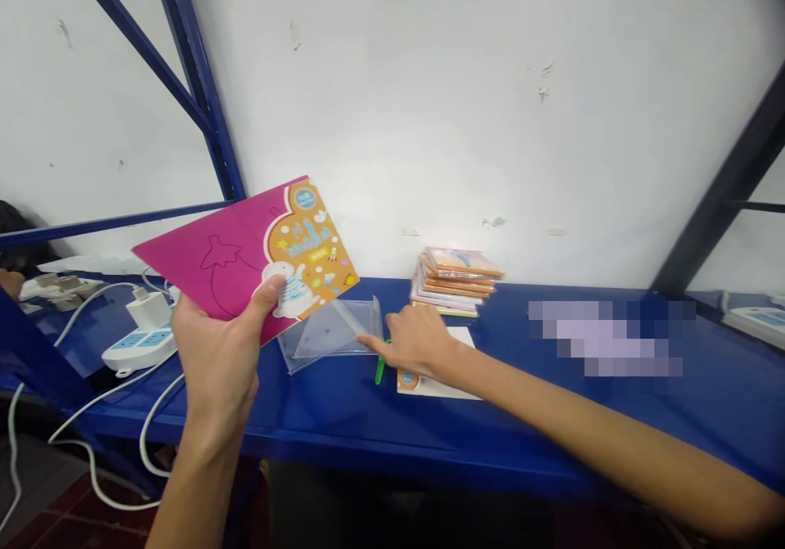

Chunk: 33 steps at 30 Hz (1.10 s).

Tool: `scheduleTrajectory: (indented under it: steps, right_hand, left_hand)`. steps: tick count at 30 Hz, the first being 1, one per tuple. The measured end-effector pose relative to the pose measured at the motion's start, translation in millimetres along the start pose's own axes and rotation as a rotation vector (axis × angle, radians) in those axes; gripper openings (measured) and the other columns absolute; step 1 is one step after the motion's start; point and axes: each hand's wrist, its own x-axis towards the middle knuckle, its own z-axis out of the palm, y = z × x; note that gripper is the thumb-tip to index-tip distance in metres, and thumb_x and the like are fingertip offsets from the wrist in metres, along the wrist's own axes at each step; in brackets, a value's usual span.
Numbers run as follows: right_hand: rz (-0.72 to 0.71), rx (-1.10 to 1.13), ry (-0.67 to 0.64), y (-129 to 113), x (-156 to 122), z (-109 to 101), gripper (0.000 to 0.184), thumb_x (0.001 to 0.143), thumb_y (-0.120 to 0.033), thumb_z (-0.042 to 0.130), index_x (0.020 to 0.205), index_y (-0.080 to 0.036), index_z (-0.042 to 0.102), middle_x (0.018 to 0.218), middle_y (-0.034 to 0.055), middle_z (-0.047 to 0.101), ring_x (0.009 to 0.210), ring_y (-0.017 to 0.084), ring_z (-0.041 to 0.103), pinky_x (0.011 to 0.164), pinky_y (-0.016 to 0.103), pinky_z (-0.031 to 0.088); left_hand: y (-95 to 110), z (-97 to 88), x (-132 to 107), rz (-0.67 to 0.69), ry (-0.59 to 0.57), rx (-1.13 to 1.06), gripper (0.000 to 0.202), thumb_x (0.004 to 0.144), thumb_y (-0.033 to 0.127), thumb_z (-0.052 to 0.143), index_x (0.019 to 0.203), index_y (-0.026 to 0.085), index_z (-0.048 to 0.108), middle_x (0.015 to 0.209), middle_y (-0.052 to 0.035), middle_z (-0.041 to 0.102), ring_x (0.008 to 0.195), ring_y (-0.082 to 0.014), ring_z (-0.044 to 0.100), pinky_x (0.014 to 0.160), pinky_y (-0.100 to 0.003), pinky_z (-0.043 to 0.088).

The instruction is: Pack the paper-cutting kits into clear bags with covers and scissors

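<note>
My left hand is raised above the shelf, shut on a magenta and orange craft card with a printed outline and a white rabbit picture. My right hand lies low over the blue shelf top, its index finger stretched toward a clear plastic sleeve and reaching its right edge. Under the palm are a green plastic item, mostly hidden, and a white card with an orange corner. Behind my right hand stands a stack of orange, pink and white booklets.
On the left, a white power strip holds a charger, with cables draped over the shelf edge. Part of another person's hand shows at the far left edge. Blue metal uprights frame a white wall. A pixelated patch covers the shelf right.
</note>
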Motion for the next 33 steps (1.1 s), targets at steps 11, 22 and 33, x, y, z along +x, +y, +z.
scheduleTrajectory:
  steps: [11,22,33]
  right_hand:
    - [0.058,0.074,0.225,52.8,13.9,-43.8,0.034,0.098,-0.026,0.042,0.101,-0.016,0.075,0.091,0.0132,0.078,0.081,0.025,0.072,0.07,0.035,0.046]
    - [0.083,1.008,0.346,131.9,-30.5,-63.9,0.034,0.091,-0.05,0.062,0.094,-0.018,0.072,0.083,0.0027,0.067,0.07,0.014,0.058,0.063,0.028,0.047]
    - [-0.254,0.7,-0.224,124.3,-53.2,-33.1,0.032,0.1,-0.041,0.05,0.091,-0.019,0.072,0.077,0.0,0.063,0.067,0.013,0.052,0.06,0.027,0.038]
  left_hand:
    - [9.7,-1.2,-5.5,-0.038,-0.059,-0.005,0.042,0.069,0.03,0.09,0.105,0.019,0.071,0.111,-0.0042,0.074,0.102,-0.0284,0.07,0.097,-0.048,0.06]
    - [22.0,8.3,-21.4,-0.186,-0.197,-0.144,0.036,0.071,0.022,0.089,0.103,0.018,0.071,0.111,-0.0048,0.076,0.104,-0.0291,0.071,0.09,-0.042,0.064]
    - [19.8,24.1,-45.7,-0.364,-0.498,0.166,0.053,0.067,0.038,0.09,0.112,0.018,0.07,0.1,-0.0084,0.079,0.089,-0.0319,0.077,0.068,-0.038,0.065]
